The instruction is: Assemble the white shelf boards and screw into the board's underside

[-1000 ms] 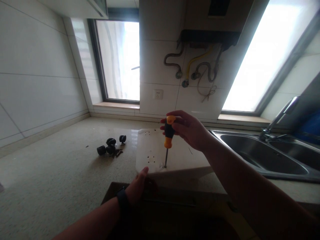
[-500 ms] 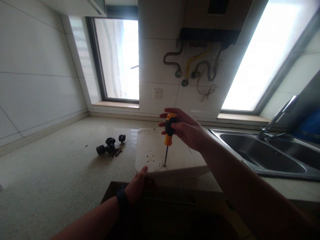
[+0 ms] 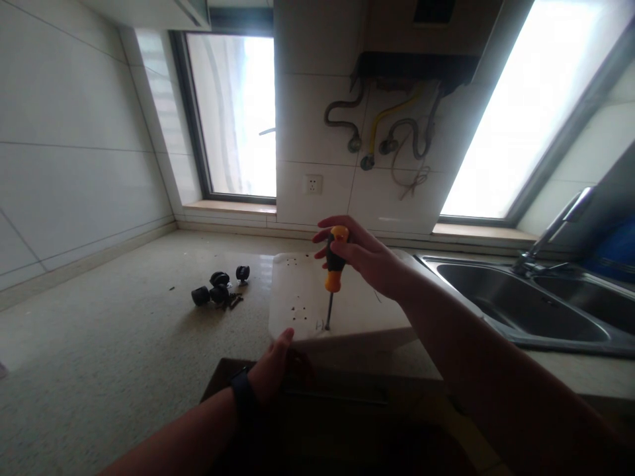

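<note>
My right hand grips a yellow-and-black screwdriver by its handle, thumb on the near side. The screwdriver stands almost upright, its tip meeting the near edge of a white panel; what sits under the tip is too small to make out. Groups of small holes show in the panel's left part. My left hand, with a dark band on the wrist, grasps the panel's near left corner, thumb on top and fingers below the edge. Black caster wheels and several screws lie left of the panel.
The panel lies on a speckled countertop. To the right is a steel double sink with a faucet. Pipes and a wall socket are on the tiled wall behind.
My right hand and the screwdriver handle have shifted very slightly left, with the fingers turned a little around the handle. The left hand stays on the panel corner.
</note>
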Available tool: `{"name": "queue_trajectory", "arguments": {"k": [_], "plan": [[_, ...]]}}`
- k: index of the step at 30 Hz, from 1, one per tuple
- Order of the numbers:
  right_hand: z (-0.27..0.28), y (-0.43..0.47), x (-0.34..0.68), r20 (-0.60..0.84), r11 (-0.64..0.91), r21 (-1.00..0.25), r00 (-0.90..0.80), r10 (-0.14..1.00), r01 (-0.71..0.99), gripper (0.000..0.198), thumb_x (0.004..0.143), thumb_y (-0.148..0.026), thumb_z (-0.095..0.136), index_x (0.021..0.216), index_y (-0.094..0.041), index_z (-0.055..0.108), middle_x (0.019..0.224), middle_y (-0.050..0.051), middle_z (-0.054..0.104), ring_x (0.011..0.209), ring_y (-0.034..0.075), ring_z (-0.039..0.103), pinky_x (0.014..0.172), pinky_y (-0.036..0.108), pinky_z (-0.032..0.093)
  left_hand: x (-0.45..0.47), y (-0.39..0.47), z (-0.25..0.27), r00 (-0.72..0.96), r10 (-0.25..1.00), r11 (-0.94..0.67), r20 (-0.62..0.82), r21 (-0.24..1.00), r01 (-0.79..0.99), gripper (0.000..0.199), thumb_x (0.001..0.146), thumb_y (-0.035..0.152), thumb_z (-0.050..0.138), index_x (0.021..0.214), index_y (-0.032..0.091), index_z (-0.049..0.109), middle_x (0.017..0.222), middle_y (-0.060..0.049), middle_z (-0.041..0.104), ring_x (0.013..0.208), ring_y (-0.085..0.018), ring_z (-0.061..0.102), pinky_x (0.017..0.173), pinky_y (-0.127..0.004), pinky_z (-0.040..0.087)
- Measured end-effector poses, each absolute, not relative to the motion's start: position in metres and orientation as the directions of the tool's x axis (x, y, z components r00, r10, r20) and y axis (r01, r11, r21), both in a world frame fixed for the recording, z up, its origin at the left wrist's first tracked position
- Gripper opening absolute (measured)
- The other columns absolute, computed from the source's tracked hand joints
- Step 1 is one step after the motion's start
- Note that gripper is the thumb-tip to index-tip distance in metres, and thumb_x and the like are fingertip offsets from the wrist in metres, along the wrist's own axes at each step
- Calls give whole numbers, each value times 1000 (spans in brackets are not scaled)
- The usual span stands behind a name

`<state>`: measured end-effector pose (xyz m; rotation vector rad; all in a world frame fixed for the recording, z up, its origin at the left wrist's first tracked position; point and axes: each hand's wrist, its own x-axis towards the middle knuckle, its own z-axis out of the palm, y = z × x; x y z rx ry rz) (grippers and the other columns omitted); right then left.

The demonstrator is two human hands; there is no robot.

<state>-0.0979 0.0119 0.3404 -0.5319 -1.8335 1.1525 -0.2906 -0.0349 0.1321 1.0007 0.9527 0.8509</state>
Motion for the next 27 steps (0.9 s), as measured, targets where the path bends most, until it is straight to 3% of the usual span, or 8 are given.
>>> {"name": "queue_trajectory", "arguments": {"k": [4,8,11,13,16,18,23,27], "plan": [[346,8,-97,396,432,-898,-584,709,-84,37,90,-36,67,124,-24,56,113,6,69,94,17,70,88,38,58,-289,-36,135,340,906,316,-252,937,-147,90,75,85,43,109,5,65,68,-11,71,63,-23,68,66,-33,49],[343,11,-100,540,618,-777,-376,753,122,44,78,-40,81,113,-24,61,80,-5,56,70,10,58,66,27,52,-289,-36,138,338,905,317,-258,939,-131,92,73,87,43,105,4,66,68,-12,70,63,-23,68,67,-33,50],[339,15,-101,608,672,-686,-287,740,279,39,84,-42,74,118,-26,60,74,-7,46,63,8,49,60,24,46,-289,-36,137,351,904,312,-245,938,-149,93,74,87,43,110,4,65,70,-11,71,66,-24,70,67,-33,51],[338,17,-98,563,637,-753,-340,753,166,36,91,-38,64,124,-27,57,86,-3,55,72,10,58,68,27,52,-289,-36,136,359,900,317,-248,937,-148,94,74,87,43,110,4,66,70,-12,71,67,-24,70,68,-34,51],[340,20,-92,449,475,-876,-509,735,-86,40,89,-27,58,129,-29,53,129,5,59,101,16,68,89,36,57,-290,-35,134,361,899,313,-248,941,-132,92,75,87,41,105,4,67,70,-12,71,66,-24,70,70,-35,50],[342,20,-90,398,429,-899,-564,724,-83,45,88,-27,62,131,-30,51,132,7,59,103,18,70,93,40,58,-290,-35,133,351,903,313,-248,939,-141,92,74,87,42,105,4,67,70,-12,71,65,-23,69,69,-34,50],[342,15,-93,544,610,-739,-280,791,287,41,76,-43,81,104,-24,57,84,-2,58,69,14,64,64,32,57,-290,-36,135,346,904,316,-251,937,-147,94,72,88,44,106,4,66,69,-12,71,64,-24,69,68,-35,50],[340,10,-94,595,653,-589,-292,749,475,45,88,-46,69,127,-28,57,84,-1,58,68,13,60,62,30,55,-289,-36,135,337,909,305,-244,942,-142,92,74,87,41,102,4,68,66,-12,70,64,-24,69,71,-36,51]]}}
